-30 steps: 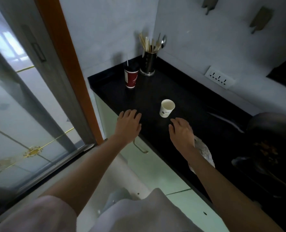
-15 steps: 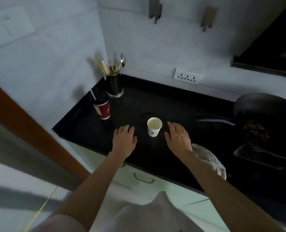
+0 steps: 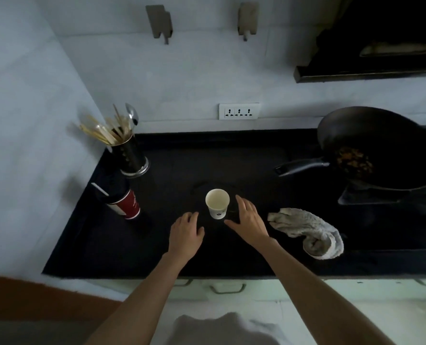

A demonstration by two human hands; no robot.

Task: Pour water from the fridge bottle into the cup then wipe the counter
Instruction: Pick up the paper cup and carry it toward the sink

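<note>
flanking one cup (image 3: 217, 203): left hand (image 3: 185, 235), right hand (image 3: 249, 223), fingers loose, holding nothing; one cloth (image 3: 309, 232).

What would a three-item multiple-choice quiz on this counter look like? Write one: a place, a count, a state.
1. Where does the grey cloth lie?
A. right of the white cup
B. inside the wok
C. behind the red cup

2. How many cups stand on the counter?
A. one
B. two
C. four

3. How is the white cup?
A. tipped over
B. upright, ungripped
C. lifted by both hands

Key: 1 A, it lies beyond the right hand; 2 B, the white cup and the red cup; 3 B, left hand and right hand flank it, fingers open.
</note>
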